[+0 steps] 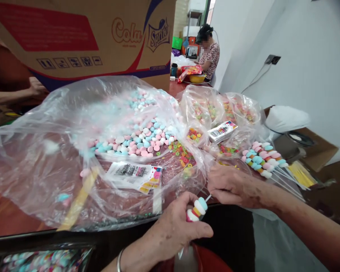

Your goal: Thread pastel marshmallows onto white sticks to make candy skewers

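Note:
Near the table's front edge, my left hand (177, 223) is closed around a marshmallow skewer (200, 207) of blue, white and pink pieces with red and yellow bits between. My right hand (226, 185) pinches the white stick at its upper right end. Something clear, perhaps plastic film, hangs below my left hand. Just beyond, an open plastic bag (82, 181) holds loose pink, blue and white marshmallows (133, 141) and coloured gummy rings (184, 155). Printed cards or packets (133, 175) lie on its near side.
Several finished skewers (262, 156) lie at the right near yellow sticks (302, 173). Bags of gummy rings (215, 107) and a packet stack (222, 131) sit behind my right hand. A cardboard box (102, 41) stands at the back. A person (211, 56) sits at the far end.

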The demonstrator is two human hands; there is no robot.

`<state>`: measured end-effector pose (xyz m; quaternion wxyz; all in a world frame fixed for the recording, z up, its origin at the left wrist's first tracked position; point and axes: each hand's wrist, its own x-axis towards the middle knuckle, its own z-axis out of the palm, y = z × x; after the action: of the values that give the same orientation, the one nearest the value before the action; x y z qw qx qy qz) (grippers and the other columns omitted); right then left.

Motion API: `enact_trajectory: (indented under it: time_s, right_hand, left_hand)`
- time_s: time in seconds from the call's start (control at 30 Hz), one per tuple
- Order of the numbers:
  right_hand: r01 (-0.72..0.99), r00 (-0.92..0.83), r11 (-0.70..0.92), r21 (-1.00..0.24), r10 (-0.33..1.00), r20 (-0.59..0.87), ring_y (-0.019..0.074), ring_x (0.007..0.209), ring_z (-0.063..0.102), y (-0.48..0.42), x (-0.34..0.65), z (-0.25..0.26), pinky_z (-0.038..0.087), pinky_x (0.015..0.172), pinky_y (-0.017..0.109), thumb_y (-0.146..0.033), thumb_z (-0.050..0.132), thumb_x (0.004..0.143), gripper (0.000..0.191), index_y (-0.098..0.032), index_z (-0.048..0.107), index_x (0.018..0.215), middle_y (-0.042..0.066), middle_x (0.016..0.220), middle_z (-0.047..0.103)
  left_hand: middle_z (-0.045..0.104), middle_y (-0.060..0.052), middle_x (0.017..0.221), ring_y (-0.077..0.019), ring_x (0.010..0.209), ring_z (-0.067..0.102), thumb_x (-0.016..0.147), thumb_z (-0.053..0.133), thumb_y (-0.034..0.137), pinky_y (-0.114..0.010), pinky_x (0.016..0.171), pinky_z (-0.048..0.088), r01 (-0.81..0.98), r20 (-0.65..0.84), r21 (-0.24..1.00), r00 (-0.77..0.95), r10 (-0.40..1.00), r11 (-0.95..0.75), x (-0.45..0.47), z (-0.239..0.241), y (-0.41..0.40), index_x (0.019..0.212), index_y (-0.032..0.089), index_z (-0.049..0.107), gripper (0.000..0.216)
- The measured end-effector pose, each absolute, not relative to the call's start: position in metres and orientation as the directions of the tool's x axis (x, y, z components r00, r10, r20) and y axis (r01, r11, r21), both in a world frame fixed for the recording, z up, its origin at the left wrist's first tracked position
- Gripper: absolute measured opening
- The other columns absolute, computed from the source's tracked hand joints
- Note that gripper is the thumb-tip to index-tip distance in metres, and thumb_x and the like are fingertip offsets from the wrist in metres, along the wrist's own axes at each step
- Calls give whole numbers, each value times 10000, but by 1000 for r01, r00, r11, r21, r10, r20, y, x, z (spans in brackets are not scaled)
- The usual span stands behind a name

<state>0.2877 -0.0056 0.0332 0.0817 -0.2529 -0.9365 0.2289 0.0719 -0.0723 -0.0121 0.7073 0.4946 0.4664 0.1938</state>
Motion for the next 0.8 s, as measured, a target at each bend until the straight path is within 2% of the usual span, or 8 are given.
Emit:
enact_trajectory:
  time_s: [0.13, 0.2, 0.3, 0.43, 0.53, 0.6, 0.7, 0.8]
  right_hand:
    - [309, -908, 826, -471, 404, 112, 144, 713, 433, -2, 281, 22, 333, 702, 289, -147, 461, 911, 247, -175, 528, 674, 1, 667, 524]
    - [292, -897, 808, -511, 417, 147, 139, 708, 440, 2, 281, 21, 339, 694, 281, -146, 451, 914, 242, -170, 538, 689, 4, 675, 526]
    - [266, -869, 763, -589, 454, 195, 124, 678, 446, 10, 283, 26, 337, 658, 259, -146, 442, 918, 248, -163, 538, 690, 0, 671, 507]
    - [233, -865, 720, -654, 460, 198, 118, 683, 472, 19, 285, 33, 346, 648, 246, -141, 434, 923, 233, -170, 541, 718, -3, 687, 516]
    - [208, -858, 714, -669, 462, 227, 118, 687, 473, 21, 286, 30, 353, 656, 248, -137, 433, 920, 212, -172, 544, 743, -5, 690, 516]
    - [203, -844, 708, -677, 477, 246, 114, 676, 466, 22, 287, 24, 351, 653, 247, -128, 431, 918, 214, -170, 538, 737, -9, 682, 510]
    - [228, -828, 706, -671, 503, 248, 111, 679, 469, 25, 289, 16, 353, 660, 248, -122, 429, 922, 212, -169, 540, 747, -7, 697, 529]
    - [248, -825, 758, -603, 491, 278, 122, 700, 470, 30, 287, 16, 351, 673, 261, -144, 434, 941, 206, -170, 559, 779, 1, 714, 545]
  left_hand:
    - [518, 89, 642, -55, 433, 404, 649, 823, 331, -182, 397, 289, 195, -442, 894, 522, 730, 402, 80, -8, -65, 1034, 188, 520, 511]
    - [511, 95, 628, -55, 423, 407, 670, 810, 326, -176, 386, 303, 183, -429, 901, 507, 748, 393, 83, -3, -62, 1039, 196, 514, 490]
    - [557, 72, 723, -66, 432, 473, 748, 736, 365, -168, 368, 341, 129, -438, 893, 462, 771, 431, 84, 8, -57, 1129, 237, 466, 484]
    - [619, -8, 885, -129, 587, 610, 841, 593, 568, -178, 400, 385, 44, -440, 882, 430, 789, 469, 66, 19, -53, 1262, 260, 426, 547]
    - [649, -42, 959, -149, 757, 628, 896, 520, 572, -211, 558, 444, 43, -431, 893, 376, 821, 449, 40, 18, -58, 1243, 233, 483, 486]
    - [648, -47, 982, -151, 806, 621, 892, 552, 546, -231, 642, 447, 31, -433, 884, 431, 792, 466, 24, 16, -64, 1198, 212, 503, 456]
    - [617, 0, 874, -118, 670, 576, 783, 718, 488, -218, 573, 400, 91, -516, 807, 588, 623, 583, 12, 16, -70, 1127, 200, 500, 498]
    - [557, 52, 750, -81, 599, 485, 713, 788, 435, -196, 539, 342, 139, -547, 792, 595, 589, 595, 12, 16, -68, 1022, 183, 540, 469]
